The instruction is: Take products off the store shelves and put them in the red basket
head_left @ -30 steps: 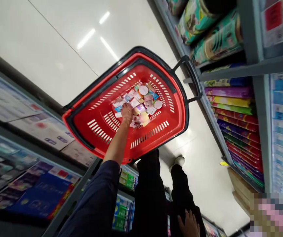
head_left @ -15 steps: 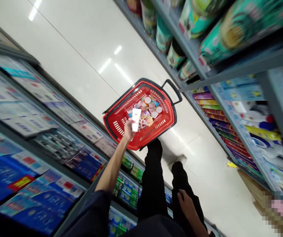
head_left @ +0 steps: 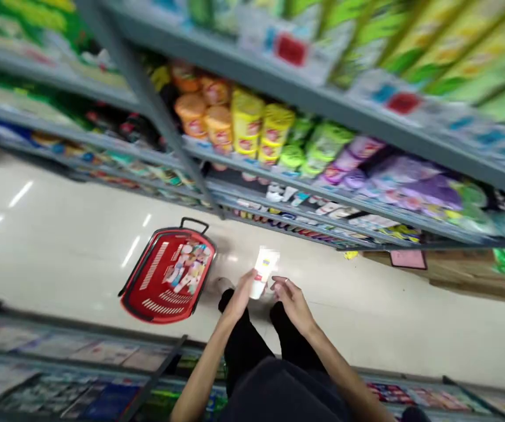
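A white squeeze tube (head_left: 264,271) with a small yellow mark and a red patch is gripped near its lower end by my left hand (head_left: 242,293). Just to the tube's right, my right hand (head_left: 292,302) hovers with its fingers partly curled and apart, a ring on one finger; nothing shows in it. On the floor to the left stands a red shopping basket (head_left: 153,275) with a dark rim and a raised handle. Small pale packages (head_left: 188,266) lie inside it, towards its right end.
A tall grey shelf rack (head_left: 274,76) runs across the top, holding orange and yellow canisters (head_left: 247,120) and bagged goods. Another shelf (head_left: 36,346) with boxed goods lies along the bottom left. Pale glossy floor (head_left: 366,316) spans the aisle, with brown cardboard (head_left: 450,275) at the right.
The view has swung to the right, so the basket now sits further left. The tube has come away from above the basket to before my body, and my right hand has risen from my leg beside it.
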`<state>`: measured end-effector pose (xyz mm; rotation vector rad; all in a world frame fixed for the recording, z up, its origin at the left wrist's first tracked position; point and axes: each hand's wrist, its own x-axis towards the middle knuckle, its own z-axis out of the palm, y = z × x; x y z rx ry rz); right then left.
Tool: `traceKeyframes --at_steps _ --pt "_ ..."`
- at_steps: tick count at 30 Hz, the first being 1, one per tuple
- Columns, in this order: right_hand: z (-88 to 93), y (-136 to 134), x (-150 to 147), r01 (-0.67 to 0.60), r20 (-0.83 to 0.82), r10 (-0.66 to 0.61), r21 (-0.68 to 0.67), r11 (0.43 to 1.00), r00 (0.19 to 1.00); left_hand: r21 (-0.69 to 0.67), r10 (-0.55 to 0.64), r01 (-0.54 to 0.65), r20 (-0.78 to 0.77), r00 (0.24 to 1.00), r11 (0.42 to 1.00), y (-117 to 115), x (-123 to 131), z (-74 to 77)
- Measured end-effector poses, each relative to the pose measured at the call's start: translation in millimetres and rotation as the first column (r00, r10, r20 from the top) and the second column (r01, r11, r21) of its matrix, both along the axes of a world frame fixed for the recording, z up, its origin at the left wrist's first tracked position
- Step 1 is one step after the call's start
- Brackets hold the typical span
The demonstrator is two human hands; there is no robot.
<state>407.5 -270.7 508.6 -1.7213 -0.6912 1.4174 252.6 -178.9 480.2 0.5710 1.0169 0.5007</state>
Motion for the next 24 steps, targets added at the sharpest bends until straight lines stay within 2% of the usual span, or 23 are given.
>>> traceKeyframes --at_steps 3,6,8,10,14,19,21,24 --pt "46.1 -37.9 68.2 0.127 -0.055 -0.121 0.119 0.985 0.991 0.144 -0.234 0.239 -0.049 0.971 0.960 -53.2 73.5 55.2" --pt "77.6 -84.3 119.1 0.195 -0.071 -0.185 0.178 0.964 0.980 0.177 -0.353 0.361 -0.079 0.932 0.916 -97.8 126.9 103.6" --pt "90.5 -114.0 141.5 0.242 -0.098 -0.226 0.221 0.945 0.969 0.197 -0.397 0.409 -0.097 0.913 0.891 -121.5 151.0 128.1" --pt "98.1 -140.0 156.3 0.286 -0.126 -0.262 0.251 0.925 0.957 0.212 -0.435 0.452 -0.121 0.892 0.866 -141.2 166.9 144.3" --pt "99.9 -178.6 170.1 0.317 -0.160 -0.287 0.215 0.924 0.944 0.257 -0.480 0.524 -0.216 0.850 0.812 -169.2 178.7 156.2" --pt "92.3 -198.1 168.6 0.295 -0.175 -0.262 0.200 0.934 0.949 0.361 -0.456 0.569 -0.353 0.817 0.739 -185.5 165.2 155.0" --pt "90.8 -195.6 165.8 0.244 -0.185 -0.207 0.208 0.947 0.961 0.359 -0.434 0.551 -0.359 0.826 0.753 -187.8 155.6 151.4" --pt "86.0 -180.7 164.0 0.161 -0.173 -0.123 0.225 0.961 0.977 0.357 -0.330 0.454 -0.358 0.874 0.816 -183.0 145.4 139.7"
